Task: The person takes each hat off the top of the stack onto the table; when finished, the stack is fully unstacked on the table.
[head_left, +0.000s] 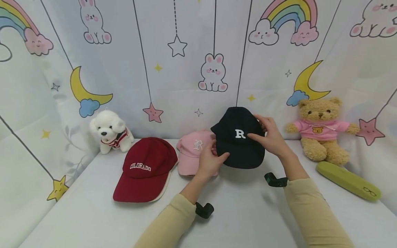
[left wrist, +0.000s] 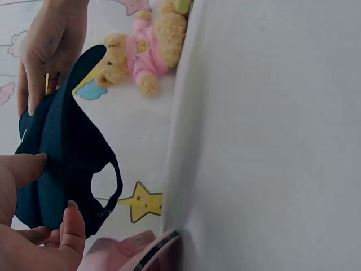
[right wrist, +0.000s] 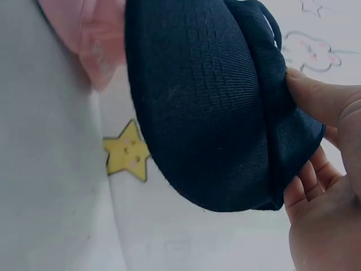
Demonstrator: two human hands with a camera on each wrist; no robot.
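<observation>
Both hands hold a black baseball cap (head_left: 235, 148) with a white letter R above the table, its brim toward the camera. The left hand (head_left: 209, 160) pinches its left side near the brim, thumb in front and fingers behind. On the other side, the right hand (head_left: 270, 136) grips the crown, thumb beside the letter. In the left wrist view the cap's hollow underside and back strap opening (left wrist: 115, 180) show. The right wrist view has the brim (right wrist: 192, 113) close up. Partly behind the left hand stands a pink cap (head_left: 189, 151); left of it lies a dark red cap (head_left: 145, 172) marked COLORADO.
A white plush dog (head_left: 110, 132) sits at the back left of the white table (head_left: 235, 213). At the back right, a teddy bear (head_left: 321, 131) in a pink top leans by the cartoon-print curtain (head_left: 186, 79). A green glasses case (head_left: 347, 181) lies before it.
</observation>
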